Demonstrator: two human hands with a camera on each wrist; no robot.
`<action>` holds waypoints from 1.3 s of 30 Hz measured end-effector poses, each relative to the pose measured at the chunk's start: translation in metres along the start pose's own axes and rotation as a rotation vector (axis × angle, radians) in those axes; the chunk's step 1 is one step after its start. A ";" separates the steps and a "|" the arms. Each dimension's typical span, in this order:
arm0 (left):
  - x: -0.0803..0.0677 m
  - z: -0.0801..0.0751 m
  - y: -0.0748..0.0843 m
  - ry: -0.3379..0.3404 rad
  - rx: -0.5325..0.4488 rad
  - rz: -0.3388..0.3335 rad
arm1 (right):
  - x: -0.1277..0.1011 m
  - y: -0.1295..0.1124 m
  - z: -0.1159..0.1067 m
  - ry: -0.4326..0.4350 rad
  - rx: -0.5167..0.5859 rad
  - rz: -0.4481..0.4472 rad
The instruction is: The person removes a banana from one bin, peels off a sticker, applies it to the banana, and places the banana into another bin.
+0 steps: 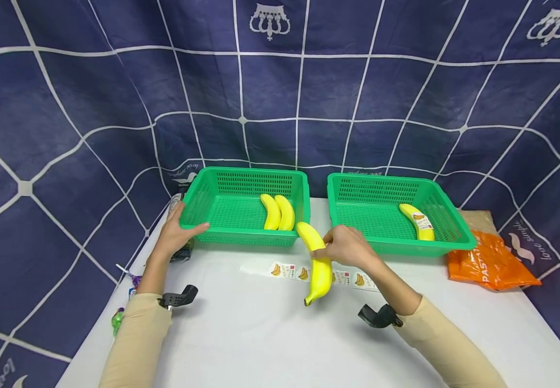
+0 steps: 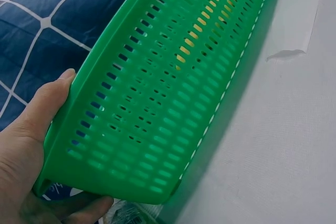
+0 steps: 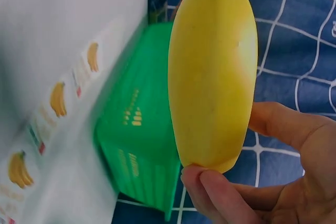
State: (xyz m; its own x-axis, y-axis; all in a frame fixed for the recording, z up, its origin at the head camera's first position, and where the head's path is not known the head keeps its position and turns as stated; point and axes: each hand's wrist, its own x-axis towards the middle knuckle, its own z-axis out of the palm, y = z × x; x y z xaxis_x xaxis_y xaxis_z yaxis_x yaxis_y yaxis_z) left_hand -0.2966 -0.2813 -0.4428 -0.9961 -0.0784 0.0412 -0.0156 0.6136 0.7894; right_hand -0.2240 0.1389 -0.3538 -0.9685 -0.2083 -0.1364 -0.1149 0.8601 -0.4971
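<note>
We see the right hand (image 1: 350,245) pinching the banana (image 1: 322,272) between thumb and fingers near its middle; one end points to eleven o'clock, the other to seven. In the head view it crosses in front of the strip (image 1: 284,270) of stickers and hides part of it. The left hand (image 1: 175,231), between nine and ten o'clock from the banana, grips a corner of the left basket (image 1: 236,236), thumb at the rim and fingers round the end. Inside, at eleven o'clock from the banana, we see two bananas (image 1: 287,214) side by side. At two o'clock, a labelled banana (image 1: 408,210) lies in the right basket (image 1: 406,248). At three o'clock we have the orange bag (image 1: 485,264) on the table (image 1: 250,334).
</note>
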 end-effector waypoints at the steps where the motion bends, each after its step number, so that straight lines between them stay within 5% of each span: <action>1: 0.000 0.000 0.000 0.001 0.000 -0.002 | -0.003 0.001 0.003 0.005 0.002 0.004; 20: -0.003 -0.002 -0.003 -0.013 0.044 -0.016 | -0.038 0.037 0.080 0.049 0.120 0.077; 35: -0.002 0.003 -0.001 0.012 0.062 0.001 | -0.044 0.052 0.099 0.015 0.154 0.054; 39: -0.010 0.007 0.010 0.085 0.109 0.074 | -0.043 0.052 0.098 0.019 0.145 0.065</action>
State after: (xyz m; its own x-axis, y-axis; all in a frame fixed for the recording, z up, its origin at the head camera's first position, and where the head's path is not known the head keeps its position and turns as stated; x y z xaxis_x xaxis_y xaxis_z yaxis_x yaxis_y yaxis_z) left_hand -0.2873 -0.2691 -0.4400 -0.9840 -0.0933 0.1518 0.0432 0.7016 0.7112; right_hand -0.1664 0.1473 -0.4581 -0.9770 -0.1442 -0.1573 -0.0198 0.7950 -0.6063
